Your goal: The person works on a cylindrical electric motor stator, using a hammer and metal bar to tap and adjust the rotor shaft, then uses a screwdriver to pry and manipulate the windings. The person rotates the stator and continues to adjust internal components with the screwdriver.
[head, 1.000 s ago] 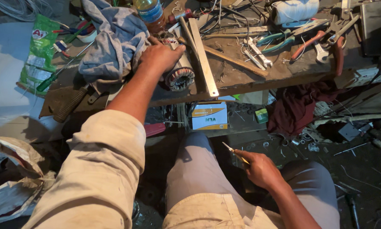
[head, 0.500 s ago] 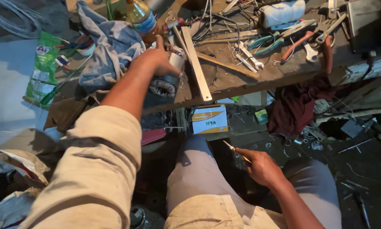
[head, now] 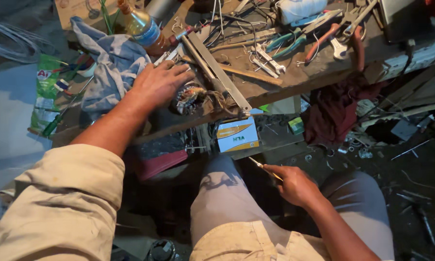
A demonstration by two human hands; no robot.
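Motor winding (head: 191, 96) lies at the wooden bench (head: 294, 79) edge, 11 o'clock from the seated lap. Left hand (head: 157, 84) is laid flat on it, fingers spread, steadying. Right hand (head: 294, 186) is closed on one thin tool (head: 263, 166), held low. Judged: positioning step; the tool must be brought up. Counted: one winding, one bottle (head: 142, 26), two pliers (head: 299, 38).

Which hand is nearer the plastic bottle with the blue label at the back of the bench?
Left. The left hand rests on the bench just below the bottle; the right hand is far lower, over the lap, holding a thin tool.
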